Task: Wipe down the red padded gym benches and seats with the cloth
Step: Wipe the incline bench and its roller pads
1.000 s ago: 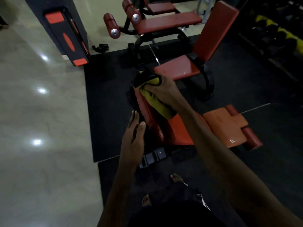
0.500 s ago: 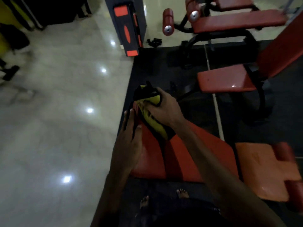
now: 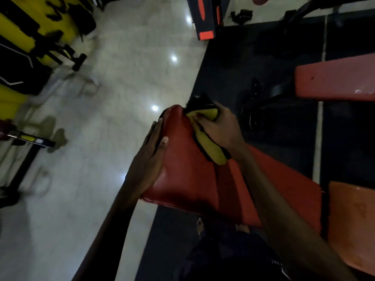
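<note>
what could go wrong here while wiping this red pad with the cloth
The yellow cloth trails loose below the right hand, so it may bunch and skip patches. The left hand only lies flat on the red pad edge and could slip. Bare toes sit under the bench.

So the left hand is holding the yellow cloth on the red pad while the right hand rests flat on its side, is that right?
Hands are swapped. In the head view the right hand holds the yellow cloth on the red pad, while the left hand rests flat on its side.
</note>
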Tool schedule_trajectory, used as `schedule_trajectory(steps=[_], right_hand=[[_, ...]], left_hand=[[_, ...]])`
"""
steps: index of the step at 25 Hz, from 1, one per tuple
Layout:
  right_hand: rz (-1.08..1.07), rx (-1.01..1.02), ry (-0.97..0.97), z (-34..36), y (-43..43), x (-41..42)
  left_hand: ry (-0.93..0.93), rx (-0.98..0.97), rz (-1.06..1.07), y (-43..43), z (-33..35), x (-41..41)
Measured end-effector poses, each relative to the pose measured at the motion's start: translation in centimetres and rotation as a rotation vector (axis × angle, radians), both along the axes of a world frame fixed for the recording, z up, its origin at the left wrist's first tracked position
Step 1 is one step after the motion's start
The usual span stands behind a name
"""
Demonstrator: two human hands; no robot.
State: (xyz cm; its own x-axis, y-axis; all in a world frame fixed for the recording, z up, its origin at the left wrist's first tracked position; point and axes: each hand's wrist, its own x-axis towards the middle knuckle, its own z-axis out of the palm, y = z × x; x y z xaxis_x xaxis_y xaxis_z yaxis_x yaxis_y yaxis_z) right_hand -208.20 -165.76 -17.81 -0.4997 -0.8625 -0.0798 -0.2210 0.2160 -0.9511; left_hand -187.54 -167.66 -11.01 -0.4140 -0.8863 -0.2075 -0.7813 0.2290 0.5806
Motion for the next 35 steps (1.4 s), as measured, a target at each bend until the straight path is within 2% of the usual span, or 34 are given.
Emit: schedule_trajectory(steps=[2,4,9,12,14,17,19,21,22,24,26,28,32,35], right_hand=[[0.073,-0.066,0.015,1.4,-1.4,0.8],[0.046,-0.102,-0.021,0.5,-1.0,0.8],[-0.247,-0.027,-0.101,-4.0,5.5,0.8],[-0.402,0.008,-0.119,-2.6,5.5,2.7],[-0.381,-0.022,-0.086,-0.8,5.1,4.7],[-0.214,-0.154,-0.023,-1.6,8.5,8.6],[-0.167,-0.159,0.062,-4.0,12.0,10.1],[-0.279,-0.079,0.036,-5.2,13.4,9.8],[-0.348,-0.033,-0.005,-5.0,13.1,9.5],[-0.422,-0.02,-0.035,-3.6,12.0,10.7],[-0.349,-0.093,-0.023,-2.1,11.9,14.0],[-0.238,-0.168,0.022,-1.9,13.6,18.1],[-0.209,-0.258,0.099,-2.6,15.1,18.4],[-0.397,-0.285,0.026,-2.7,14.4,17.5]], left_hand=[[0.045,0.014,0.027,0.1,0.0,0.1],[0.046,0.018,0.031,0.1,-0.1,0.3],[0.042,0.016,0.0,-0.2,-0.4,0.4],[0.061,0.018,-0.014,-0.3,-0.8,0.7],[0.145,0.05,-0.023,-0.5,-1.1,1.2],[0.328,0.072,-0.051,-0.8,-1.1,2.4],[0.29,-0.026,-0.192,0.0,-1.0,3.4],[0.182,-0.134,-0.336,1.0,-1.4,4.6],[0.166,-0.145,-0.35,1.4,-1.7,5.1],[0.252,-0.111,-0.314,1.7,-2.2,5.9],[0.385,-0.065,-0.256,1.2,-2.6,5.8],[0.442,-0.028,-0.248,0.9,-3.0,6.0],[0.333,-0.125,-0.318,1.2,-3.4,6.3],[0.249,-0.271,-0.265,1.8,-3.0,5.3]])
